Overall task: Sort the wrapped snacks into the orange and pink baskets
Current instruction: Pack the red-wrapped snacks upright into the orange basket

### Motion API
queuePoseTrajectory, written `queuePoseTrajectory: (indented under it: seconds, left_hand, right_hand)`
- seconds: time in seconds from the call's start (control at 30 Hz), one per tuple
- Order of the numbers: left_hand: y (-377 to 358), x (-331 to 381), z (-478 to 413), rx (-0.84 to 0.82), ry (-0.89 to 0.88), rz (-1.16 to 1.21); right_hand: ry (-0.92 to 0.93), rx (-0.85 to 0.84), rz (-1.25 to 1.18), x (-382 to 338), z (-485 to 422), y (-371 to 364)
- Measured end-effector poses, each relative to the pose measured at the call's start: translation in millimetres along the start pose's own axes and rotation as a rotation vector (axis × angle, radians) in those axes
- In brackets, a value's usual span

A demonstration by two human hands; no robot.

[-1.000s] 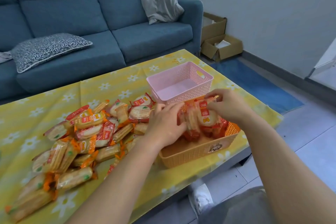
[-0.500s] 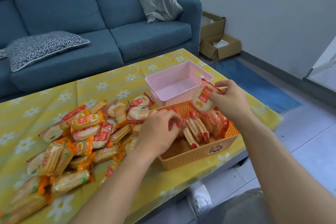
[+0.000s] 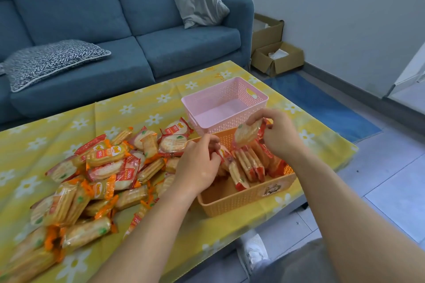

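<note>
gripping round glossy-wrapped cracker (image 3: 247,134), right hand (image 3: 279,138)

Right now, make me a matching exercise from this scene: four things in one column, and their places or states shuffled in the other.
Things
1. pink basket
2. orange basket
3. round snack
4. patterned cushion

Places or states
A. pinched by the right hand
B. lying on the sofa
C. holds a row of red-wrapped snacks
D. nothing visible inside

Pairs: 1-D, 2-C, 3-A, 4-B.
</note>
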State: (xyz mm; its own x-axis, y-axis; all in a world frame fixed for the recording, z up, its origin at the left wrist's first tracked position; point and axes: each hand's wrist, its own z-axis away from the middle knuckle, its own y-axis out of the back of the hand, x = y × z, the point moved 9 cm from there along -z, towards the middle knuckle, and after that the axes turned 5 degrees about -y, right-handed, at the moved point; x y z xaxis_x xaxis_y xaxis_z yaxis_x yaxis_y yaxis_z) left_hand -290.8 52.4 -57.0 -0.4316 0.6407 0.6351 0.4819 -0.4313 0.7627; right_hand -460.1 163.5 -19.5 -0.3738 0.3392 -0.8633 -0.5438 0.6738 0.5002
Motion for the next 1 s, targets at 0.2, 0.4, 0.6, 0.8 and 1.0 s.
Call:
queuePoseTrajectory:
  seconds: [0.2, 0.4, 0.6, 0.8, 1.0]
  left_hand:
    - [-1, -3, -9, 0.001, 0.090, 0.057]
    - [2, 8, -16, 0.020, 0.045, 0.098]
    - [0, 16, -23, -0.061, 0.053, 0.075]
    - [2, 14, -28, -0.095, 0.051, -0.002]
    - [6, 11, -30, -0.085, 0.020, -0.028]
  right_hand:
    - [0.221, -0.120, 0.335, -16, 7, -37]
    - [0.248, -0.251, 0.657, -30, 6, -70]
    - [0.073, -0.334, 0.264, -15, 1, -68]
    - [0.050, -0.280, 0.586, 0, 5, -59]
    - [0.023, -0.285, 0.951, 7, 7, -54]
